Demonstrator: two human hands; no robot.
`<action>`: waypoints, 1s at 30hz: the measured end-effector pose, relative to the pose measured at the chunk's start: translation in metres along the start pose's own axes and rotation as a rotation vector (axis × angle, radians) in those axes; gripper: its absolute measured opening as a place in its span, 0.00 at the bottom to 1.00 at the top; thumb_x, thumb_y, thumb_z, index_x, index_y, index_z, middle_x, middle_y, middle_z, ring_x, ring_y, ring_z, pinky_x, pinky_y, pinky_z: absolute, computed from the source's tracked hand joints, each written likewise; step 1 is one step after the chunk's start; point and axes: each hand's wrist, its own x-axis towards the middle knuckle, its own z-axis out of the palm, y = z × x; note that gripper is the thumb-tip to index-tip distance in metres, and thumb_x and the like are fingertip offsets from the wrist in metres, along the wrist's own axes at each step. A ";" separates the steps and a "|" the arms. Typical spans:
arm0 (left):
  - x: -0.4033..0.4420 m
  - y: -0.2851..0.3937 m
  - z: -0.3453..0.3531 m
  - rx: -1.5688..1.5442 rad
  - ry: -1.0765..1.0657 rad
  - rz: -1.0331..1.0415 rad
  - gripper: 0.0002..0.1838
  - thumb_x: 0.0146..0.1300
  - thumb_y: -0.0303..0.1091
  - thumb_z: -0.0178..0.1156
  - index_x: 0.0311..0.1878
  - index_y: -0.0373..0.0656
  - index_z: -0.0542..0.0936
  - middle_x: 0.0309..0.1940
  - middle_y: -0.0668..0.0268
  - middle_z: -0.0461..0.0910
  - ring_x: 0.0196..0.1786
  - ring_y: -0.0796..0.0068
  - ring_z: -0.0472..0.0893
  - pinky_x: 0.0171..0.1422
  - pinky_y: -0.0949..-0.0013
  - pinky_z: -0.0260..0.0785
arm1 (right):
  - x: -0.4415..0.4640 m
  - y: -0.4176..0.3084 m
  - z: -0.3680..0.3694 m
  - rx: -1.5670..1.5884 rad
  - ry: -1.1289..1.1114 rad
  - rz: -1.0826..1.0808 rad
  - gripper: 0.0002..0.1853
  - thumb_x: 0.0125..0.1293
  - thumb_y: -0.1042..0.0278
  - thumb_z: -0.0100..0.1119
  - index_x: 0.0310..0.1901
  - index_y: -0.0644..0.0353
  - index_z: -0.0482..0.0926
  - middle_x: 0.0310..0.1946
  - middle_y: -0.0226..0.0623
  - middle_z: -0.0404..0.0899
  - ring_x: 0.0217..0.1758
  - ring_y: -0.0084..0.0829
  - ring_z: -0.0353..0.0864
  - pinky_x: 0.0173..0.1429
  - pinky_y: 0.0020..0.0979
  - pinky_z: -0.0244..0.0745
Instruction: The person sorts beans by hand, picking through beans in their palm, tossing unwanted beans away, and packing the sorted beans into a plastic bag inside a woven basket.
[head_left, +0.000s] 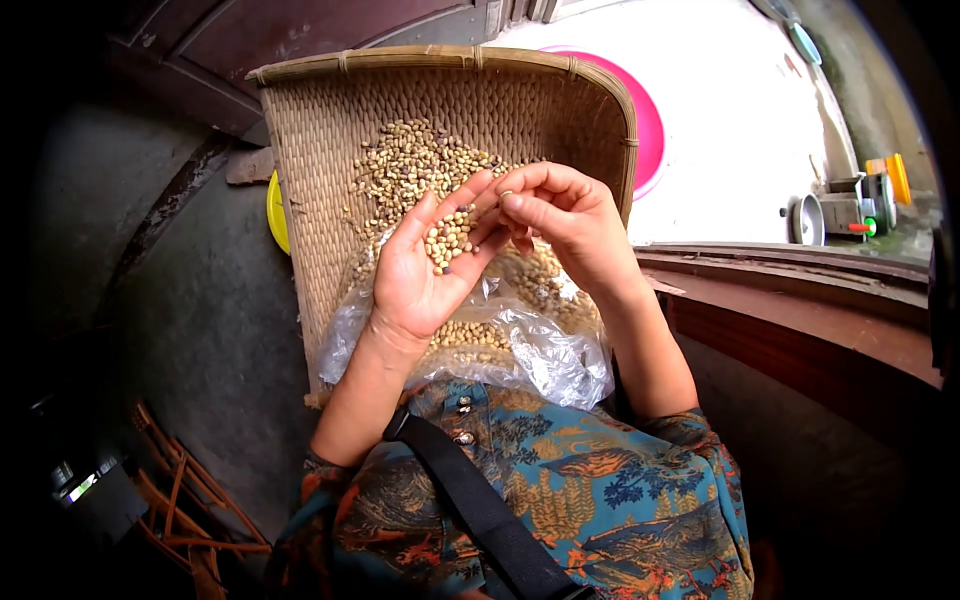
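My left hand (412, 280) is cupped palm up around a small handful of pale beans (448, 240), a few of them dark. Just to its right, my right hand (565, 210) pinches a single bean (506, 196) between thumb and forefinger, close to the left fingertips. Both hands hover over a woven bamboo winnowing basket (315, 150). A loose heap of beans, pale with some dark ones (415, 158), lies on the weave beyond the hands. Nearer to my body sits a clear plastic bag (565, 360) with more pale beans showing in it, partly covered by my hands.
Behind the basket's right corner shows a pink round basin (650, 130). A yellow round object (277, 215) peeks out at the left. A wooden sill (800, 310) runs along the right. A wooden chair or stool frame (185, 500) stands at lower left.
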 end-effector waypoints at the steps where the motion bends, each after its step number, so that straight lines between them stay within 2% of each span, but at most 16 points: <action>1: 0.001 -0.001 -0.002 -0.016 0.001 -0.011 0.29 0.79 0.45 0.38 0.70 0.30 0.63 0.59 0.52 0.74 0.59 0.58 0.74 0.73 0.52 0.63 | 0.000 -0.001 -0.002 0.159 -0.022 0.060 0.07 0.72 0.72 0.58 0.47 0.65 0.80 0.34 0.33 0.82 0.31 0.18 0.79 0.33 0.20 0.76; 4: 0.001 -0.001 -0.006 -0.007 -0.055 -0.021 0.28 0.79 0.45 0.38 0.70 0.30 0.64 0.55 0.53 0.77 0.58 0.60 0.74 0.70 0.54 0.66 | 0.002 0.007 -0.005 0.477 -0.130 0.140 0.09 0.73 0.70 0.57 0.50 0.62 0.78 0.35 0.34 0.82 0.32 0.19 0.79 0.32 0.20 0.76; 7: 0.004 0.002 -0.022 -0.194 -0.255 -0.091 0.28 0.78 0.43 0.38 0.70 0.29 0.64 0.64 0.47 0.71 0.65 0.57 0.71 0.78 0.54 0.57 | 0.002 0.013 -0.006 0.617 -0.168 0.186 0.08 0.73 0.71 0.56 0.51 0.60 0.78 0.35 0.34 0.81 0.32 0.20 0.79 0.31 0.19 0.76; 10: 0.003 0.002 -0.023 -0.222 -0.247 -0.093 0.28 0.78 0.43 0.39 0.70 0.29 0.64 0.66 0.46 0.69 0.67 0.56 0.70 0.80 0.54 0.53 | 0.002 0.014 -0.006 0.653 -0.181 0.195 0.09 0.72 0.71 0.57 0.51 0.59 0.78 0.35 0.34 0.81 0.33 0.20 0.79 0.31 0.19 0.76; 13: 0.001 0.002 -0.008 -0.121 -0.130 -0.049 0.28 0.78 0.42 0.39 0.71 0.28 0.62 0.70 0.43 0.63 0.73 0.53 0.64 0.82 0.52 0.48 | -0.003 0.001 -0.008 0.596 -0.103 0.163 0.09 0.72 0.70 0.58 0.50 0.59 0.79 0.35 0.34 0.81 0.33 0.19 0.80 0.30 0.20 0.77; 16: 0.001 0.001 -0.004 -0.152 -0.118 -0.031 0.29 0.78 0.43 0.40 0.71 0.28 0.60 0.73 0.42 0.58 0.77 0.49 0.56 0.83 0.50 0.44 | -0.007 -0.022 -0.029 0.057 0.229 -0.264 0.07 0.71 0.70 0.60 0.47 0.58 0.80 0.32 0.32 0.83 0.28 0.19 0.81 0.30 0.21 0.78; 17: 0.000 0.002 -0.002 -0.205 -0.100 -0.038 0.29 0.78 0.42 0.38 0.73 0.30 0.57 0.76 0.42 0.51 0.80 0.47 0.48 0.84 0.49 0.40 | -0.011 -0.032 -0.043 -0.296 0.364 -0.414 0.06 0.70 0.70 0.60 0.46 0.56 0.82 0.34 0.32 0.84 0.31 0.19 0.81 0.33 0.21 0.79; 18: -0.001 0.003 -0.003 -0.211 -0.109 -0.041 0.29 0.78 0.42 0.38 0.73 0.30 0.57 0.76 0.43 0.51 0.80 0.47 0.48 0.84 0.49 0.40 | -0.013 -0.038 -0.056 -0.544 0.519 -0.577 0.07 0.69 0.72 0.61 0.47 0.58 0.82 0.37 0.32 0.84 0.35 0.21 0.83 0.38 0.22 0.80; 20: 0.000 0.004 -0.003 -0.225 -0.127 -0.048 0.30 0.78 0.43 0.39 0.73 0.30 0.56 0.76 0.43 0.51 0.80 0.47 0.48 0.84 0.49 0.40 | -0.016 -0.047 -0.083 -1.290 0.783 -0.578 0.10 0.66 0.74 0.63 0.49 0.59 0.82 0.41 0.36 0.84 0.38 0.24 0.83 0.41 0.24 0.81; 22: 0.000 0.004 -0.005 -0.229 -0.144 -0.053 0.30 0.78 0.43 0.39 0.74 0.30 0.56 0.76 0.43 0.51 0.80 0.47 0.48 0.84 0.49 0.41 | -0.019 -0.048 -0.082 -1.761 0.779 -0.690 0.13 0.63 0.77 0.64 0.50 0.60 0.82 0.44 0.40 0.84 0.39 0.29 0.84 0.43 0.28 0.81; 23: 0.002 0.004 -0.006 -0.230 -0.153 -0.053 0.30 0.78 0.43 0.39 0.74 0.30 0.56 0.76 0.44 0.51 0.80 0.47 0.48 0.84 0.49 0.41 | -0.022 -0.043 -0.075 -1.586 0.695 -0.610 0.15 0.60 0.79 0.66 0.50 0.59 0.82 0.44 0.42 0.83 0.41 0.34 0.84 0.44 0.31 0.81; 24: 0.002 0.004 -0.006 -0.238 -0.150 -0.053 0.30 0.78 0.43 0.39 0.74 0.30 0.56 0.76 0.43 0.51 0.80 0.47 0.48 0.84 0.49 0.41 | -0.026 -0.041 -0.051 -1.235 0.571 -0.446 0.14 0.59 0.80 0.67 0.48 0.59 0.83 0.43 0.41 0.83 0.43 0.36 0.83 0.45 0.33 0.80; 26: 0.002 0.003 -0.005 -0.245 -0.141 -0.057 0.30 0.78 0.43 0.39 0.74 0.31 0.55 0.76 0.43 0.51 0.80 0.46 0.48 0.84 0.49 0.41 | -0.028 -0.026 -0.021 -1.157 0.314 -0.523 0.14 0.56 0.81 0.68 0.45 0.59 0.83 0.40 0.41 0.83 0.41 0.37 0.83 0.44 0.33 0.79; 28: 0.002 0.003 -0.006 -0.157 -0.152 -0.041 0.31 0.78 0.45 0.38 0.74 0.31 0.55 0.76 0.43 0.51 0.78 0.50 0.55 0.82 0.51 0.46 | -0.019 -0.010 -0.002 -1.219 0.179 -0.678 0.12 0.55 0.80 0.68 0.42 0.60 0.83 0.36 0.41 0.81 0.38 0.39 0.81 0.42 0.35 0.78; 30: 0.004 0.002 -0.011 -0.112 -0.189 -0.036 0.32 0.78 0.46 0.38 0.75 0.31 0.54 0.76 0.43 0.52 0.76 0.53 0.60 0.80 0.52 0.51 | -0.013 0.000 0.009 -1.246 0.115 -0.684 0.12 0.54 0.79 0.68 0.42 0.61 0.83 0.33 0.40 0.79 0.37 0.41 0.80 0.40 0.37 0.77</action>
